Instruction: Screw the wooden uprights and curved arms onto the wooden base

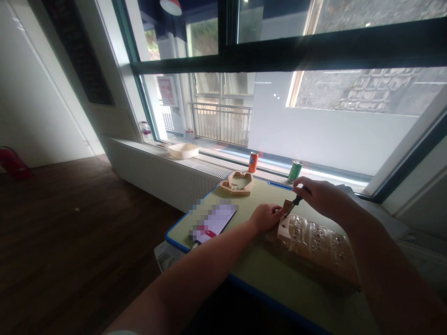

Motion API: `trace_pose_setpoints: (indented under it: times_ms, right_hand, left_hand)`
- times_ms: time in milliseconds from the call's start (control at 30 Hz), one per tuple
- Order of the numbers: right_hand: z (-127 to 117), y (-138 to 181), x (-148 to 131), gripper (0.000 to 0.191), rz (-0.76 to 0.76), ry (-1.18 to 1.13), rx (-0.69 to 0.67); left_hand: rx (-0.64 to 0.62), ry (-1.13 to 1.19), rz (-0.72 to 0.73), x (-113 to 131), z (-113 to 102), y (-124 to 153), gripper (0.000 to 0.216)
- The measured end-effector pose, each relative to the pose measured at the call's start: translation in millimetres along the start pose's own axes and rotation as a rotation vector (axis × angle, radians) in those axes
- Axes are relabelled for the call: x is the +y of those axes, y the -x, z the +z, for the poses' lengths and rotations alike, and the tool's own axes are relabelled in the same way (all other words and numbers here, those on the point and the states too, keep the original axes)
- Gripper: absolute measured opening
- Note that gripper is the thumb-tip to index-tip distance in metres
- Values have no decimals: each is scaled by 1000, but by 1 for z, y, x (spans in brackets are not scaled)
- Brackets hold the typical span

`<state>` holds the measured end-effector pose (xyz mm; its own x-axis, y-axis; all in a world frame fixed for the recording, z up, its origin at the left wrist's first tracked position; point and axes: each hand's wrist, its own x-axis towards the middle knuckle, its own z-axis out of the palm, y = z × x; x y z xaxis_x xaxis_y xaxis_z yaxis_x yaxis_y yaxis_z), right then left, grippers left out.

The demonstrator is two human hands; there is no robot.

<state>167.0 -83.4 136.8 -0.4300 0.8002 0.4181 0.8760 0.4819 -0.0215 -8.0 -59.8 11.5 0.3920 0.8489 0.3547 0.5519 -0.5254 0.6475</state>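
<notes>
Since the wooden piece (287, 206) is pinched by the left hand (265, 218) just above the plastic-wrapped board (314, 249), it could be knocked loose if the screwdriver (297, 200) grasped in the right hand (323, 195) slips.

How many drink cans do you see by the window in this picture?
2. An orange can stands on the window sill, and a green can stands further right on it, just beyond the right hand. Others may be hidden out of view.
</notes>
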Motion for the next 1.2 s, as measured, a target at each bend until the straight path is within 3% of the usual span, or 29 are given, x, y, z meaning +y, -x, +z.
trace_pose_setpoints:
  times_ms: [200, 433, 633, 833, 1033, 1200]
  right_hand:
    - [-8, 4, -5, 33, -52, -107, -55]
    - [-12, 4, -10, 56, 28, 179, 7]
    - [-8, 4, -10, 35, 7, 60, 44]
    - [-16, 9, -12, 33, -14, 46, -78]
    - [-14, 5, -6, 57, 60, 215, -50]
    - [-11, 7, -9, 36, 39, 98, 42]
  left_hand:
    - [-2, -13, -16, 2, -1, 0, 52]
    - [6, -7, 7, 4, -3, 1, 55]
    - [3, 9, -2, 3, -3, 1, 55]
    - [7, 16, 5, 1, -3, 1, 54]
    - [4, 34, -2, 2, -2, 1, 53]
    - [9, 18, -2, 4, -3, 1, 51]
